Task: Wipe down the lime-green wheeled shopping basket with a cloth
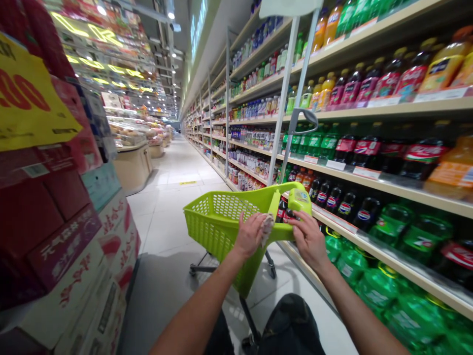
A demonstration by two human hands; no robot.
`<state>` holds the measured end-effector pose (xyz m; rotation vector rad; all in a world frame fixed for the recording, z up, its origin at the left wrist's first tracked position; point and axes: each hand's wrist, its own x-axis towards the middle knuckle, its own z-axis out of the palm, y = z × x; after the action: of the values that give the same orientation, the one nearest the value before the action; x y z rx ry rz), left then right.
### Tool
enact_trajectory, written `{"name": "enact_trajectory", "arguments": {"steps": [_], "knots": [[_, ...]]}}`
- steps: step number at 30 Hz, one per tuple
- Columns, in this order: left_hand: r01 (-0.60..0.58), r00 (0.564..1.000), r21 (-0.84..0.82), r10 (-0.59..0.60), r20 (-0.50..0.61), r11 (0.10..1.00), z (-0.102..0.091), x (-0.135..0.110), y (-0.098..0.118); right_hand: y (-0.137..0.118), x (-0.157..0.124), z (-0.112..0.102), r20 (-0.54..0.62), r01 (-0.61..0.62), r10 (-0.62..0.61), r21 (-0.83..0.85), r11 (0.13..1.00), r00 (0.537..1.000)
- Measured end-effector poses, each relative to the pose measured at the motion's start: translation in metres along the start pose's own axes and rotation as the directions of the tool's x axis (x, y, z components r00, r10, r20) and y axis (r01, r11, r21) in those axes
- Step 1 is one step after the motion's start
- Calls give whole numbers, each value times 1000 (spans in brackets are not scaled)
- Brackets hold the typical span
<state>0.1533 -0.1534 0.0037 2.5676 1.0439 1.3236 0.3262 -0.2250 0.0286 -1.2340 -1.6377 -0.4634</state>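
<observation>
A lime-green shopping cart (pixel 218 217) with a perforated plastic basket stands in front of me, turned at an angle. My left hand (pixel 250 236) is closed around a crumpled pale cloth (pixel 266 230) against the near rim of the cart. On the cart's right end, beside its raised green handle part (pixel 300 199), my right hand (pixel 307 237) grips the rim with bent fingers. Between the two hands, dark bottles with red labels (pixel 283 211) show behind the rim. The undersides of both hands are hidden.
Shelves of drink bottles (pixel 369 145) run close along my right, with large green bottles (pixel 380 291) at the bottom. Stacked boxes (pixel 84 276) and a yellow price sign (pixel 33 93) stand close on the left. A tiled aisle (pixel 173 172) leads ahead past display counters (pixel 133 165).
</observation>
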Motion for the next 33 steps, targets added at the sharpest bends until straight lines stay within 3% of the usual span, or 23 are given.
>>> {"name": "enact_trajectory", "arguments": {"steps": [3,5,8,10,12,16,19,21,23,26,28,30,33], "knots": [[229,973,62,-227,-27,972,0,-3,-29,14,1,-4,-15,5,-4,57,998,1000],[281,959,67,-279,-39,957,4,-4,-34,25,1,-6,-39,-2,5,82,997,999],[152,988,40,-152,-20,988,15,0,-16,38,4,-9,-57,12,-9,60,998,998],[74,997,40,-74,-2,996,23,4,-4,37,7,-9,-64,25,-29,-52,998,998],[48,998,66,-50,27,997,25,3,-6,31,10,-7,-26,56,-62,-186,981,998],[164,984,173,-174,42,971,10,-12,-55,19,12,3,126,127,-91,-326,937,988],[295,953,254,-303,-7,921,-9,-27,-94,23,10,8,159,144,-91,-370,918,983],[322,945,265,-326,-28,909,-14,-32,-102,26,8,11,150,149,-98,-384,911,984],[279,959,246,-281,-27,928,-9,-32,-95,23,5,16,145,160,-111,-395,905,983],[183,983,207,-182,-23,961,7,-27,-75,13,0,26,230,220,-138,-383,897,963],[162,986,204,-164,-9,965,9,-27,-74,10,-2,32,290,249,-141,-380,891,947],[204,977,230,-211,4,951,-1,-32,-91,13,-4,33,312,261,-140,-391,883,940],[371,926,306,-374,-53,877,-31,-47,-138,27,-6,31,317,260,-133,-399,879,939]]}}
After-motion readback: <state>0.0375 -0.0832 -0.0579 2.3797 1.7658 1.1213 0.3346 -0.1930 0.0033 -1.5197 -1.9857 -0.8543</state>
